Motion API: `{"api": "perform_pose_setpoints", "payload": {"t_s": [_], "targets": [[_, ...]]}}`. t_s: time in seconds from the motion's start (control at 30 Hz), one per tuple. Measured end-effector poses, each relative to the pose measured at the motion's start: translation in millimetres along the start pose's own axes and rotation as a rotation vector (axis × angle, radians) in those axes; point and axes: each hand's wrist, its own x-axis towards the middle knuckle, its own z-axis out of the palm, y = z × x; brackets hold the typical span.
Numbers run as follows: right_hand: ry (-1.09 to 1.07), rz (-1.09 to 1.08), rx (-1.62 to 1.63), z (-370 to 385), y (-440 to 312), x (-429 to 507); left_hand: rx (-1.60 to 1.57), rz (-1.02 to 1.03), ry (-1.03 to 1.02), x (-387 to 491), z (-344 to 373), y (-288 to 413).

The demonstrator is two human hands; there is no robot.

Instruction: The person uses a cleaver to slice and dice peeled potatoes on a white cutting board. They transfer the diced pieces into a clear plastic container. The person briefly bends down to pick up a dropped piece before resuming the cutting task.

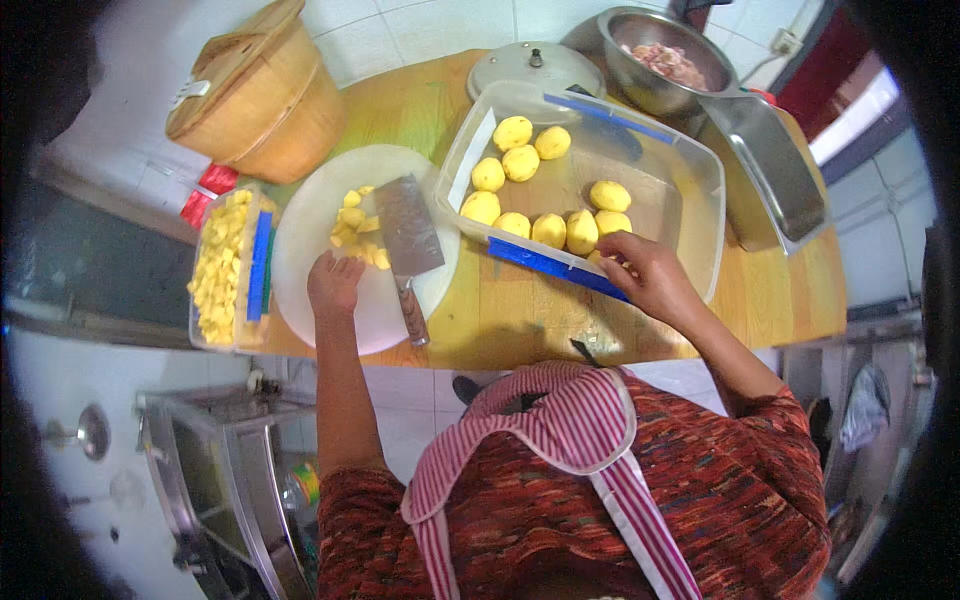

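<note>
My right hand (649,274) reaches over the near rim of a clear plastic bin (697,217), its fingers at a peeled potato that they partly hide; whether they grip it I cannot tell. Several whole peeled potatoes (549,231) lie in the bin's left and near parts. On a round white cutting board (300,225), my left hand (335,281) rests with fingers slightly spread beside cut yellow potato pieces (352,219), holding nothing visible. A cleaver (409,225) lies flat on the board, right of the pieces, its wooden handle pointing towards me.
Left of the board stands a clear container of potato chunks (220,262). Behind are a wooden bucket (262,105), a metal lid (510,67) and a steel bowl (615,34) of raw meat (667,64). A rectangular steel pan (780,165) stands at the right of the wooden table (487,330).
</note>
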Motion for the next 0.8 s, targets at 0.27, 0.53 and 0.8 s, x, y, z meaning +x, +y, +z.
{"api": "perform_pose_setpoints", "payload": {"t_s": [0.27, 0.53, 0.8], "targets": [[-0.159, 0.149, -0.025, 104.7, -2.2, 134.8, -0.744, -0.505, -0.053, 37.7, -23.1, 0.3], [-0.537, 0.033, -0.342, 153.1, 12.4, 192.4, -0.753, -0.627, -0.063, -2.0, -27.8, 18.3], [-0.440, 0.024, -0.395, 130.6, 8.6, 203.2, -0.803, -0.629, -0.175, 20.9, 9.8, 25.7]]}}
